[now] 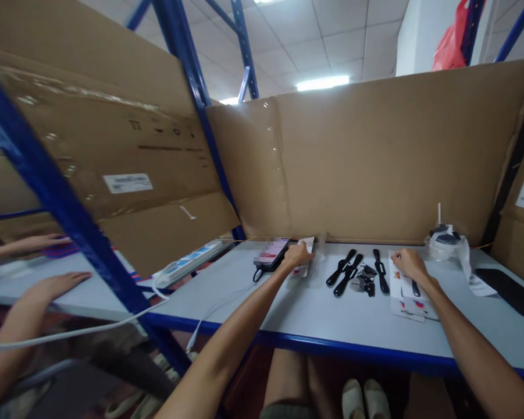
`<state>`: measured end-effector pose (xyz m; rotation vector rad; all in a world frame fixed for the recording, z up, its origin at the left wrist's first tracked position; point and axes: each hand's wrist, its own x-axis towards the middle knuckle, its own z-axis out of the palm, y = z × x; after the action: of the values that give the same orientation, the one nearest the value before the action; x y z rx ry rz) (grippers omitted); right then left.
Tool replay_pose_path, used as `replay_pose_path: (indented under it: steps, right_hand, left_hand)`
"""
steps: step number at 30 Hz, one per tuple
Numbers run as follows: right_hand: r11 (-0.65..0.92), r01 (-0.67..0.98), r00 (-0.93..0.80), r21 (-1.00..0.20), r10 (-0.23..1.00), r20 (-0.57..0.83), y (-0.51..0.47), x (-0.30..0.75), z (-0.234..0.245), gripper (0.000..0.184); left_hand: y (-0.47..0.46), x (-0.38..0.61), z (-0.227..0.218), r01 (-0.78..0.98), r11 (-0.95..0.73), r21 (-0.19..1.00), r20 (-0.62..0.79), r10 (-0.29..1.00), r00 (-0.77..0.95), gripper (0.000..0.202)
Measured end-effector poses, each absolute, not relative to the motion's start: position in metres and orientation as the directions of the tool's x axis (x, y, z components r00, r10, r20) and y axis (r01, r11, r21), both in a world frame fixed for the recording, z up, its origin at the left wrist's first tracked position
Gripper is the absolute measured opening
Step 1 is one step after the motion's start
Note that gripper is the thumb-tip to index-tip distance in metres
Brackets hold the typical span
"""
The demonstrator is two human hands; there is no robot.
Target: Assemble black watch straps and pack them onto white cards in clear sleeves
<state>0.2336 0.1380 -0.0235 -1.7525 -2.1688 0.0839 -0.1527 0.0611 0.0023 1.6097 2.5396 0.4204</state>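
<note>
My left hand [295,256] reaches far forward, its fingers closed on a white card or packet [304,265] that lies beside a phone [271,254] on the grey table [314,317]. To the right, my right hand [409,263] rests with curled fingers on a stack of white printed cards [405,298]. Between the two hands lie several black watch straps [348,272] and a small clump of dark metal parts [363,280].
A cardboard wall [375,157] closes the back of the table. A clear-wrapped round item [445,240] and a black flat object [510,291] sit at the right. A white power strip [187,262] and cables lie left. Another person's hands [54,285] rest on the neighbouring table past a blue rack post [65,203].
</note>
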Motion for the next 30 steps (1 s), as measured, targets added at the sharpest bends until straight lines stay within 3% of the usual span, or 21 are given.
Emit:
replay_pose_path:
  steps: [8, 11, 14, 16, 18, 20, 22, 26, 30]
  right_hand:
    - [0.229, 0.929, -0.166, -0.29, 0.96, 0.226, 0.13, 0.23, -0.016, 0.031]
    - [0.234, 0.921, -0.156, -0.31, 0.954, 0.256, 0.127, 0.226, -0.013, 0.029]
    - [0.277, 0.876, -0.147, -0.396, 0.933, 0.327, 0.118, 0.217, -0.005, 0.028]
    - [0.384, 0.751, -0.194, -0.537, 0.906, 0.377, 0.107, 0.207, 0.004, 0.028]
    - [0.483, 0.482, -0.345, -0.731, 0.871, 0.348, 0.091, 0.195, 0.013, 0.028]
    - [0.405, 0.204, -0.574, -0.891, 0.787, 0.227, 0.073, 0.184, 0.021, 0.037]
    - [0.272, 0.047, -0.706, -0.961, 0.69, 0.161, 0.057, 0.175, 0.026, 0.053]
    - [0.179, -0.014, -0.705, -0.984, 0.696, 0.136, 0.043, 0.164, 0.027, 0.071]
    - [0.146, 0.036, -0.626, -0.989, 0.775, 0.092, 0.048, 0.16, 0.018, 0.069]
  left_hand:
    - [0.053, -0.159, 0.045, 0.892, 0.386, 0.237, 0.169, 0.887, -0.429, 0.058]
    - [0.049, -0.151, 0.069, 0.851, 0.322, 0.415, 0.234, 0.866, -0.441, 0.048]
    - [0.047, -0.127, 0.081, 0.724, 0.069, 0.687, 0.25, 0.912, -0.324, 0.045]
    - [0.047, -0.101, 0.079, 0.629, -0.046, 0.776, 0.288, 0.913, -0.288, 0.046]
    - [0.05, -0.07, 0.07, 0.574, -0.091, 0.814, 0.313, 0.901, -0.301, 0.053]
    - [0.056, -0.04, 0.059, 0.551, -0.115, 0.827, 0.328, 0.894, -0.305, 0.057]
    - [0.062, -0.014, 0.048, 0.541, -0.137, 0.83, 0.346, 0.887, -0.307, 0.056]
    - [0.072, 0.014, 0.033, 0.561, -0.093, 0.823, 0.339, 0.873, -0.352, 0.061]
    - [0.078, 0.018, 0.024, 0.471, -0.098, 0.877, 0.316, 0.855, -0.411, 0.076]
